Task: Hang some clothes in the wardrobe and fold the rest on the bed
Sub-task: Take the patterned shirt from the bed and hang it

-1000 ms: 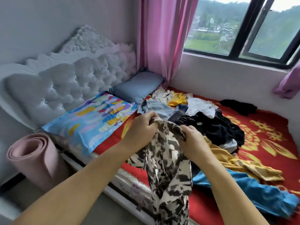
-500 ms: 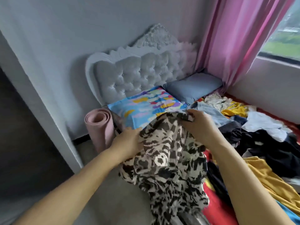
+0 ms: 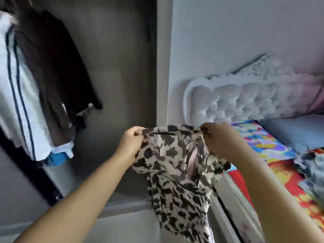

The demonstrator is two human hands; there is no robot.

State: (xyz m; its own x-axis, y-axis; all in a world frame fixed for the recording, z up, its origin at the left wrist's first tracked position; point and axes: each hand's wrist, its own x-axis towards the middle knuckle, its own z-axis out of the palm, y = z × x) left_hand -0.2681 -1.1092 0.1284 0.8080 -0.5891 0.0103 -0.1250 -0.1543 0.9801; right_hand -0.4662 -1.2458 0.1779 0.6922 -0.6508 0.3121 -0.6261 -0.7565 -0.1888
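Head view. Left hand [image 3: 130, 143] pinches one end of the top edge of the leopard-print garment [image 3: 177, 165]; right hand [image 3: 218, 140] pinches the other end. The edge is stretched between them at frame centre, and the rest hangs toward 6 o'clock, off the bed [image 3: 284, 174].

Wardrobe [image 3: 112, 71] stands open at 10 o'clock. A dark jacket [image 3: 52, 67] and a white striped garment [image 3: 15, 95] already hang there.

No hanger visible in either hand. Judgement: early stage, the print garment not yet hung. More clothing [image 3: 310, 165] lies on the bed at 3 o'clock, unfolded.
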